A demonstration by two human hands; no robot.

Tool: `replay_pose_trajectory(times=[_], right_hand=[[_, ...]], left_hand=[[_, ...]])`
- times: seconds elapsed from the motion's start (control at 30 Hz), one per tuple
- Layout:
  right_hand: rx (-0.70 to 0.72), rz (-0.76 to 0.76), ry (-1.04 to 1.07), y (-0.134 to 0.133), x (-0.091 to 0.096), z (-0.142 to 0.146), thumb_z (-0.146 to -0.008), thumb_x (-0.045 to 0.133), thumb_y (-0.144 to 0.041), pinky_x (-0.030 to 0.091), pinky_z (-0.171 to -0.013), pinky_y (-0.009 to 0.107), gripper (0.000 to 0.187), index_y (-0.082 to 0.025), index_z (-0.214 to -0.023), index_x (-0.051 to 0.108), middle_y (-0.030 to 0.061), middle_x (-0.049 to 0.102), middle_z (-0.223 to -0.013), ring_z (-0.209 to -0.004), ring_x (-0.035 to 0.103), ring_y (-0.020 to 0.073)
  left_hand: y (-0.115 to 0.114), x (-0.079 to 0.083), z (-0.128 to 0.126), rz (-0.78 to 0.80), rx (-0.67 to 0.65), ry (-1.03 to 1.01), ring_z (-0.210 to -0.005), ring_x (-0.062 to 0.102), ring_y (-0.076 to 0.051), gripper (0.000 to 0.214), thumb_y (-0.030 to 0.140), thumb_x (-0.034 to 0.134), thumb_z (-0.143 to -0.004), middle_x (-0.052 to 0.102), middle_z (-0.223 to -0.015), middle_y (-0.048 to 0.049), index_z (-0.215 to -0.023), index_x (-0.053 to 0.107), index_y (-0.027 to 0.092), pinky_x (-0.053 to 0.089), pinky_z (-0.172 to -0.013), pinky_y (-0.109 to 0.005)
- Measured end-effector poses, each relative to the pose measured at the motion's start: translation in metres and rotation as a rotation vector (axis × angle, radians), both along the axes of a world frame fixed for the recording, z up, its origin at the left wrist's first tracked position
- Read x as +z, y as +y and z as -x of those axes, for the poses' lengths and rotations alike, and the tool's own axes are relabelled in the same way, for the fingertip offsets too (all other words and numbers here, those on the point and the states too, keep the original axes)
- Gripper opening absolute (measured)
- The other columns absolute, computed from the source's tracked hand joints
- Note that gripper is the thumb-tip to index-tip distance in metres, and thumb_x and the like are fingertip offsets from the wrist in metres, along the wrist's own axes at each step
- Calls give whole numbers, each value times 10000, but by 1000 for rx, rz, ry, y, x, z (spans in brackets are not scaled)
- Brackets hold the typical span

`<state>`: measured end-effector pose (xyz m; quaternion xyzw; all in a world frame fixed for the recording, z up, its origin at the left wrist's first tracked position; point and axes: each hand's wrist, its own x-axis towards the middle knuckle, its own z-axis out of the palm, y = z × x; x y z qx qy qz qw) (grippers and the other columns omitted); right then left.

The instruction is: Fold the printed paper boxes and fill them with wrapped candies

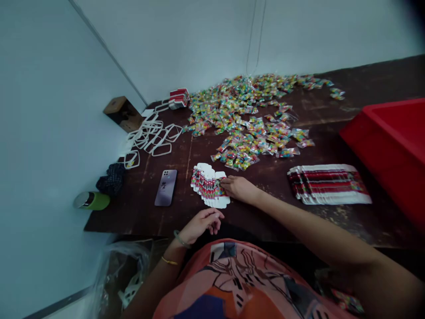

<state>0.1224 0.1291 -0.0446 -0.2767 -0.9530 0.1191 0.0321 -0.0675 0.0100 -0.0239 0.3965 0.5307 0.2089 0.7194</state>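
Observation:
A fanned pile of flat printed cartons [207, 188], red with white flaps, lies on the dark table in front of me. My right hand [241, 188] is at the pile's right end, its fingers closed together on the edge of the end carton; the fingertips are partly hidden. By the table's front edge, just below the pile, my left hand [203, 223] hovers with loosely bent fingers apart and nothing in them. To the right lies a longer row of overlapping flat cartons [328, 184], untouched by either hand.
Many wrapped candies [245, 119] spread across the back. A red bin [381, 146] stands at right. Leftward are a phone [166, 188], white frames [152, 135], a red-and-white stack [178, 98], a brown box [123, 113] and a green bottle [96, 200]. A plastic bag [102, 270] hangs below.

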Motion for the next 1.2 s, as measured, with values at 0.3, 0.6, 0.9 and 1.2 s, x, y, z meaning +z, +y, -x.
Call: replay_pose_trajectory(times=[0.3,0.6,0.9,1.2], right_hand=[[-91,-79,-43,-16,-2,8,-902,489,-125,464,-767,345,187,-104,-967,663,156,655,-1040,-884,583,242],[-87,-22,450,-92,31,-35,-924,517,-270,429,-897,397,247,-187,-1125,634,102,641,-1175,-1045,541,231],[-213,621,613,-77,36,-62,-774,709,-354,353,-1003,474,199,-201,-899,692,106,571,-1249,-1209,448,275],[-337,1057,795,-88,44,-80,-858,602,-386,455,-787,279,231,-157,-834,618,21,607,-892,-838,563,153]], left_hand=[[8,-6,6,-16,34,0,-498,501,-83,367,482,530,-842,557,-613,11,-897,601,126,336,-481,-201],[9,-4,-28,208,237,-516,-791,632,-190,351,240,689,-675,689,-846,-63,-1004,636,130,460,-746,-306],[4,6,-63,209,-166,-319,-600,553,-122,320,377,767,-611,609,-658,-15,-722,597,130,416,-601,-249],[7,-3,-75,-108,-83,-134,-520,446,-78,456,534,722,-652,532,-611,21,-742,598,105,372,-513,-206]])
